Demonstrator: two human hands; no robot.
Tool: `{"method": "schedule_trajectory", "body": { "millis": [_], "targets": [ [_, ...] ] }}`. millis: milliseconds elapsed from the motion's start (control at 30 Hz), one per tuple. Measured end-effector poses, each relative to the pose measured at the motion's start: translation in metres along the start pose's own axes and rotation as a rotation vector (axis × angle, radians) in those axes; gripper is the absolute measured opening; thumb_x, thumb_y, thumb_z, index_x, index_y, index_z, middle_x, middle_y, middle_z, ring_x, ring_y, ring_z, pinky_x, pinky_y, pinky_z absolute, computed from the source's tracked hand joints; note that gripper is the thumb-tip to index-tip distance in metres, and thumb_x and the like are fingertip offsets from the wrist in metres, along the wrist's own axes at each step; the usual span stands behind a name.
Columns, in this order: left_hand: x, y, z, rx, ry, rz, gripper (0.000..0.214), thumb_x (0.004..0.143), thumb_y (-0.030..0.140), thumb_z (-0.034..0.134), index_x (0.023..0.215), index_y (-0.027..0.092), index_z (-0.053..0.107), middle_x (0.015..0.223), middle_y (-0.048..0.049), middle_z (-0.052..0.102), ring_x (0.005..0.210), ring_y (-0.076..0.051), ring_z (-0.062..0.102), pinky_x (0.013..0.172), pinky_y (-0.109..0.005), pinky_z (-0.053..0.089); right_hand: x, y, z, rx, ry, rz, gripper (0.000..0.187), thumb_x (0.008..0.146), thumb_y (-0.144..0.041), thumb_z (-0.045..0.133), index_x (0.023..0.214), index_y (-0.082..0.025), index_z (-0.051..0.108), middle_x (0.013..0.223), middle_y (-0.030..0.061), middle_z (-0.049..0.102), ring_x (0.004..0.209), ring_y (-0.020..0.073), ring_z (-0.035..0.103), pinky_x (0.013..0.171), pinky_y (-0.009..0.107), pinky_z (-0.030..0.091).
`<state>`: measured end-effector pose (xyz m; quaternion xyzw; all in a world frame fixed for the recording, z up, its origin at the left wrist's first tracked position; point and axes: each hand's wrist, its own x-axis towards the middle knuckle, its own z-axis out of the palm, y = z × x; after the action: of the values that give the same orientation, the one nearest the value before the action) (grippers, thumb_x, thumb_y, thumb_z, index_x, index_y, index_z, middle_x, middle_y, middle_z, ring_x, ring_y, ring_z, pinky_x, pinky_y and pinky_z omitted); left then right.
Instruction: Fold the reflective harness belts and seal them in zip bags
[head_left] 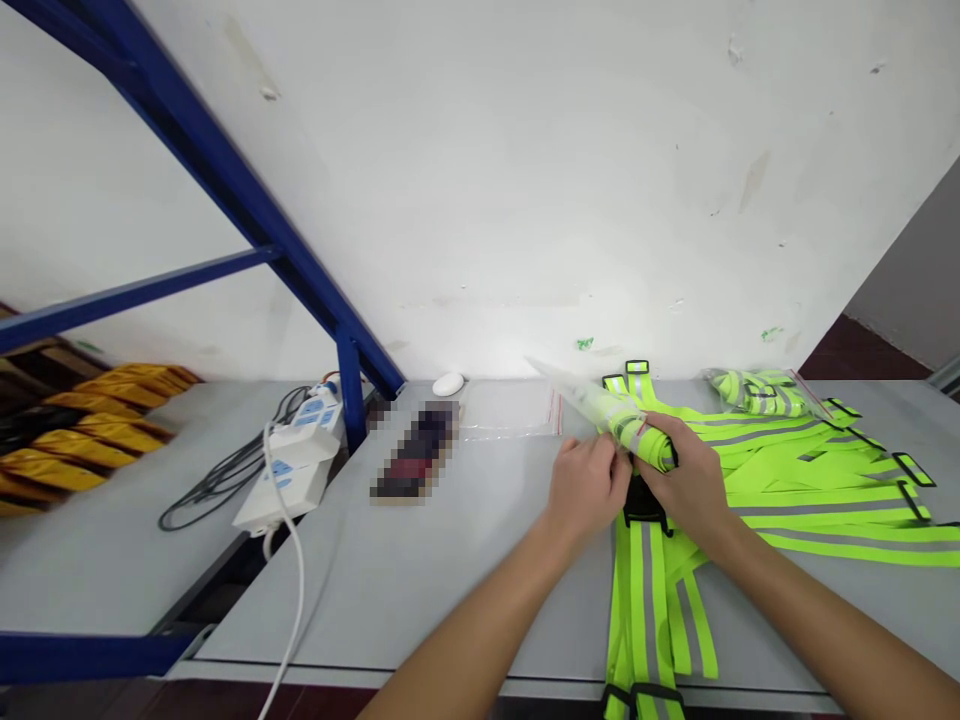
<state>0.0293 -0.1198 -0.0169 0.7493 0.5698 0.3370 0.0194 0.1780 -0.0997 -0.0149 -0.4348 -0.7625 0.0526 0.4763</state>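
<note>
My left hand has its fingers closed on the mouth end of a clear plastic bag, which points away toward the wall. A rolled reflective strap, neon yellow-green with grey stripes, sits partly inside the bag. My right hand is wrapped around the roll's near end, thumb underneath. Below and to the right lie several loose reflective straps with black buckles, some hanging over the table's front edge. Behind them rests a bagged reflective strap.
Flat clear bags lie on the grey table near a white oval object and a blurred-out item. Further left are white power strips with cables, a blue metal frame and yellow items. A white wall stands behind.
</note>
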Motion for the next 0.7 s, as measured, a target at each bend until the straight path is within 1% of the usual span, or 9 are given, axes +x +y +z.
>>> {"method": "schedule_trajectory", "body": {
  "millis": [67, 100, 167, 233, 333, 400, 500, 600, 700],
  "targets": [
    [-0.001, 0.004, 0.001, -0.047, 0.014, 0.019, 0.019, 0.088, 0.02, 0.042, 0.071, 0.02, 0.048, 0.063, -0.0013, 0.06, 0.059, -0.017, 0.056, 0.063, -0.032, 0.034, 0.001, 0.001, 0.002, -0.098, -0.02, -0.089, 0.035, 0.082, -0.019, 0.057, 0.117, -0.024, 0.054, 0.114, 0.0086, 0.067, 0.096, 0.0239, 0.067, 0.064, 0.03, 0.055],
    [-0.001, 0.005, 0.001, -0.081, 0.018, 0.003, 0.017, 0.088, 0.02, 0.042, 0.072, 0.02, 0.049, 0.065, -0.0019, 0.061, 0.062, -0.018, 0.057, 0.063, -0.032, 0.035, 0.001, 0.002, 0.002, -0.149, -0.038, -0.115, 0.036, 0.083, -0.018, 0.056, 0.118, -0.024, 0.053, 0.117, 0.0091, 0.066, 0.095, 0.0237, 0.067, 0.06, 0.029, 0.054],
    [-0.001, 0.004, 0.001, -0.176, 0.015, -0.063, 0.014, 0.088, 0.019, 0.042, 0.076, 0.02, 0.05, 0.07, -0.0028, 0.061, 0.068, -0.018, 0.058, 0.063, -0.031, 0.037, 0.001, 0.001, 0.002, -0.226, -0.107, -0.138, 0.038, 0.084, -0.017, 0.054, 0.122, -0.023, 0.051, 0.121, 0.0104, 0.063, 0.089, 0.0233, 0.068, 0.052, 0.028, 0.052],
    [0.0, 0.002, 0.0, -0.296, -0.002, -0.142, 0.015, 0.089, 0.019, 0.04, 0.078, 0.02, 0.05, 0.073, -0.0025, 0.061, 0.069, -0.018, 0.056, 0.062, -0.029, 0.039, 0.0, -0.001, 0.001, -0.219, -0.206, -0.154, 0.044, 0.084, -0.019, 0.052, 0.128, -0.02, 0.045, 0.126, 0.0136, 0.058, 0.087, 0.0243, 0.067, 0.05, 0.03, 0.052],
    [0.0, -0.004, -0.002, -0.443, -0.028, -0.223, 0.017, 0.089, 0.018, 0.039, 0.074, 0.02, 0.048, 0.069, 0.0003, 0.057, 0.063, -0.014, 0.051, 0.059, -0.026, 0.039, -0.001, -0.006, -0.002, -0.119, -0.333, -0.193, 0.055, 0.087, -0.023, 0.049, 0.139, -0.015, 0.031, 0.136, 0.019, 0.048, 0.102, 0.0273, 0.063, 0.062, 0.035, 0.057],
    [-0.001, -0.007, -0.002, -0.489, -0.038, -0.233, 0.018, 0.088, 0.018, 0.039, 0.073, 0.02, 0.047, 0.067, 0.0014, 0.055, 0.061, -0.013, 0.049, 0.059, -0.025, 0.038, -0.001, -0.008, -0.003, -0.091, -0.37, -0.226, 0.055, 0.09, -0.023, 0.045, 0.141, -0.015, 0.027, 0.141, 0.0196, 0.043, 0.115, 0.028, 0.058, 0.071, 0.036, 0.058],
    [-0.001, -0.008, 0.0, -0.491, -0.072, -0.19, 0.018, 0.088, 0.018, 0.039, 0.072, 0.02, 0.046, 0.068, 0.0014, 0.054, 0.062, -0.013, 0.048, 0.06, -0.025, 0.038, 0.0, -0.007, -0.002, -0.117, -0.298, -0.242, 0.047, 0.093, -0.021, 0.042, 0.139, -0.017, 0.034, 0.141, 0.0163, 0.046, 0.119, 0.0262, 0.056, 0.077, 0.035, 0.058],
    [-0.001, -0.007, 0.002, -0.457, -0.101, -0.147, 0.018, 0.087, 0.017, 0.039, 0.071, 0.02, 0.047, 0.069, 0.0003, 0.055, 0.065, -0.014, 0.049, 0.061, -0.026, 0.039, 0.001, -0.004, 0.001, -0.143, -0.175, -0.257, 0.04, 0.093, -0.019, 0.045, 0.133, -0.02, 0.043, 0.136, 0.012, 0.054, 0.11, 0.0233, 0.063, 0.078, 0.032, 0.057],
    [-0.001, -0.006, 0.003, -0.429, -0.091, -0.15, 0.016, 0.088, 0.018, 0.039, 0.075, 0.02, 0.049, 0.075, -0.0013, 0.058, 0.07, -0.016, 0.053, 0.065, -0.027, 0.041, 0.002, -0.001, 0.004, -0.163, -0.147, -0.284, 0.039, 0.093, -0.018, 0.046, 0.132, -0.022, 0.047, 0.133, 0.0093, 0.058, 0.103, 0.0218, 0.066, 0.078, 0.032, 0.057]
  ]
}}
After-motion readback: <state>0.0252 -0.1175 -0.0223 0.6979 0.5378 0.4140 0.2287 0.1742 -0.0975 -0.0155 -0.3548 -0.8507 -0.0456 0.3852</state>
